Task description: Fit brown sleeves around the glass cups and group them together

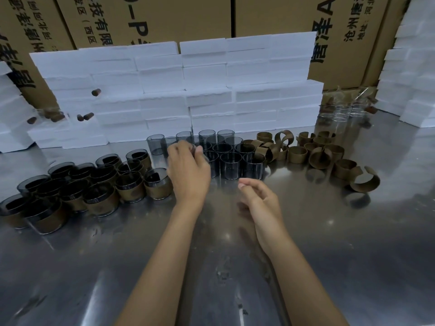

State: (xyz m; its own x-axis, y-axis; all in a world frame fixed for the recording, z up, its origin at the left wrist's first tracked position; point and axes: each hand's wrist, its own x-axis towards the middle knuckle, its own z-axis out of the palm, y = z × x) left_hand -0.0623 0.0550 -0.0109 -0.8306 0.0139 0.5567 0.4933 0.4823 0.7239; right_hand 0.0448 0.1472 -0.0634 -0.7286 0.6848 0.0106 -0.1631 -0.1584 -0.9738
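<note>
Left hand (188, 168) curls its fingers round a bare smoked-glass cup (202, 158); right hand (259, 198) hangs relaxed, holding nothing, and must next fetch a brown sleeve (297, 154).

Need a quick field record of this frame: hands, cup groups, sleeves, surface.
left hand: reaching into the bare cups, fingers curled at one; grip not clear
right hand: above the table, loosely curled, holds nothing
sleeved cups: grouped at left, upright
bare cups: clustered at centre, upright, dark tinted
brown sleeves: loose pile at right, open bands
table: shiny metal
white foam blocks: stacked behind the cups
</note>
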